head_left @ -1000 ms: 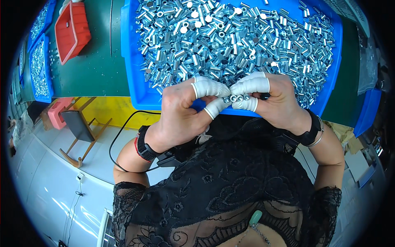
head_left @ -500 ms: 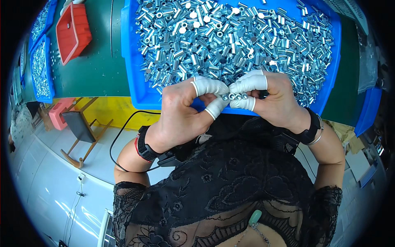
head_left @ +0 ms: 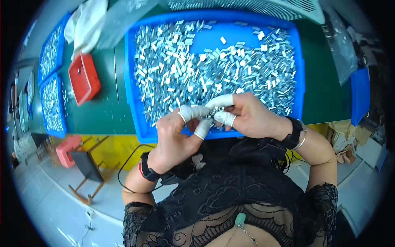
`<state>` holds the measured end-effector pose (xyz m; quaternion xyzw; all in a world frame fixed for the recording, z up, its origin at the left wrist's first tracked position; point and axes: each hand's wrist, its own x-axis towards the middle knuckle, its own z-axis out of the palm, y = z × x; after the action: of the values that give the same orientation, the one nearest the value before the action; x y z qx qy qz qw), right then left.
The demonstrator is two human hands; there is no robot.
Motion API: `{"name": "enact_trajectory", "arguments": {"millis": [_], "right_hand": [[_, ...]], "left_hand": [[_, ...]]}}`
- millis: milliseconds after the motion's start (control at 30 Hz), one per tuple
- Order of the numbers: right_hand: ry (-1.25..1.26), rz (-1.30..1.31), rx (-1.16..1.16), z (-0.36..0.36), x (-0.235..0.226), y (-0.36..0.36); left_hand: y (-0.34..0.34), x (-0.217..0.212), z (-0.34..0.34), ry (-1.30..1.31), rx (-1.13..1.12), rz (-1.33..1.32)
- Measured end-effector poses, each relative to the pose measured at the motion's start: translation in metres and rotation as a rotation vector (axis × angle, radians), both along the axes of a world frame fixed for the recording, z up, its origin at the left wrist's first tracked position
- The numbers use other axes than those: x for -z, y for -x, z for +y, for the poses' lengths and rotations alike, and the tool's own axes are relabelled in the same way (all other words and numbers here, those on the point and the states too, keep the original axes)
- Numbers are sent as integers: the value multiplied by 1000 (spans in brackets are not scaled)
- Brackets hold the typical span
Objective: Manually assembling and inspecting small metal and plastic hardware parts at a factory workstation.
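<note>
I am watching both hands meeting over the near edge of the large blue plastic tray (head_left: 131, 86), which is sitting on the green desk (head_left: 105, 105) and is heaped with small shiny metal sleeves (head_left: 214, 66). The left hand (head_left: 175, 140) is coming in from the near left, its thumb and first fingers wearing white finger cots, and the right hand (head_left: 251, 117) is coming in from the right with the same white cots on its fingertips. The two hands are pressing together at the fingertips and pinching a small silvery metal piece (head_left: 212, 113) between them; it is sitting just above the tray's near rim, though the piece is so small here that I cannot tell its exact shape. A black wristband (head_left: 147, 168) is wrapping the left wrist with a thin black cable trailing from it, and a black band with a silver bangle (head_left: 297, 133) is circling the right wrist.

Further left on the desk a small red plastic bin (head_left: 84, 78) is standing well apart from the big tray, and beyond it two narrower blue trays (head_left: 51, 82) of similar metal parts are lying along the left edge. Near the left, below the desk, a pink plastic stool (head_left: 66, 149) is standing on the pale floor beside a wooden chair (head_left: 88, 171).
</note>
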<state>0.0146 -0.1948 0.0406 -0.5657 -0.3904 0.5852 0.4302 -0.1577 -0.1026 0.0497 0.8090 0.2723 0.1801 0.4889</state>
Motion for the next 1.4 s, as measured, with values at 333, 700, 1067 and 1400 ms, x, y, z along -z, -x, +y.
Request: {"name": "enact_trajectory", "arguments": {"millis": [333,700,1067,1400], "right_hand": [[379,875,283,-6,8,-15],[-386,161,489,130,-76,-136],[-6,-853,256,38,-11,-133],[-270,-1600,-422,21,14,-152]], "left_hand": [[-20,-18,-2,-83,179,-44],[11,37,-17,-206,-138,-190],[10,38,-13,-118,-95,-254],[10,38,-14,-94,-129,-205]]}}
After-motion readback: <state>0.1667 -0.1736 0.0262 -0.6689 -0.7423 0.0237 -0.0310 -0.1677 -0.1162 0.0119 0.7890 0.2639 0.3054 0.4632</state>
